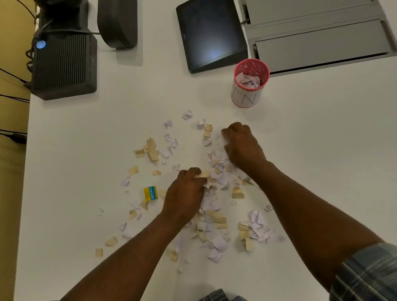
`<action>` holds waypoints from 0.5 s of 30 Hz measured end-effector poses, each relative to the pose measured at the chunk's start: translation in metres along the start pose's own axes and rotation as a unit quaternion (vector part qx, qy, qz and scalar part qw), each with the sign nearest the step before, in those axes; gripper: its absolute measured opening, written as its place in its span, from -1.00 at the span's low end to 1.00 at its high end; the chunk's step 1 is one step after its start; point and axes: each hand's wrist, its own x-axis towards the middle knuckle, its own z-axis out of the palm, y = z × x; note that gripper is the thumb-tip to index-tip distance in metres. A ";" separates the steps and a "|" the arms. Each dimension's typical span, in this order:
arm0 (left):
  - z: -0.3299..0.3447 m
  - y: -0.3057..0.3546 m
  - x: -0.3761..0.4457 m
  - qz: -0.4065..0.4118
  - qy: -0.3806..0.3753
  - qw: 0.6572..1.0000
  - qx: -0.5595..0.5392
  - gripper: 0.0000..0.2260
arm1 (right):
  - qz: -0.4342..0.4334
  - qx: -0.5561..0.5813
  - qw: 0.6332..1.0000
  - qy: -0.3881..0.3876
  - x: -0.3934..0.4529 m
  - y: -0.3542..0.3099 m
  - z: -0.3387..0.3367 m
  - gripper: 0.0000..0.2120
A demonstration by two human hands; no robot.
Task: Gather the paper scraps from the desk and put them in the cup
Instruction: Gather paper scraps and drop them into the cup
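Note:
Several white and tan paper scraps (212,221) lie scattered over the middle of the white desk (325,168). A red-rimmed cup (247,91) with a white label stands upright beyond them and holds some scraps. My left hand (184,194) lies knuckles up on the pile, its curled fingers pinching scraps at the fingertips. My right hand (242,146) rests farther away on the pile's right edge, fingers curled down onto scraps below the cup. A yellow and blue scrap (150,193) lies left of my left hand.
A dark tablet (209,26) lies behind the cup, with a grey cable hatch (322,33) to its right. A black box with a blue light (64,67) and a black stand (118,9) sit at the back left. The desk's left edge runs along a yellow wall with cables.

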 end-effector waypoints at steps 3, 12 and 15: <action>0.000 0.001 -0.007 0.001 0.005 1.000 -0.005 -0.75 | -0.013 0.005 1.000 -0.013 -0.026 -0.006 0.004 -0.66; 0.006 -0.004 -0.042 0.004 -0.033 0.998 -0.048 -0.33 | 0.025 0.002 1.000 0.005 -0.104 -0.008 0.002 -0.63; 0.008 -0.006 -0.053 0.022 -0.034 0.999 0.022 -0.13 | 0.125 -0.025 0.992 -0.012 -0.121 -0.004 0.002 -0.28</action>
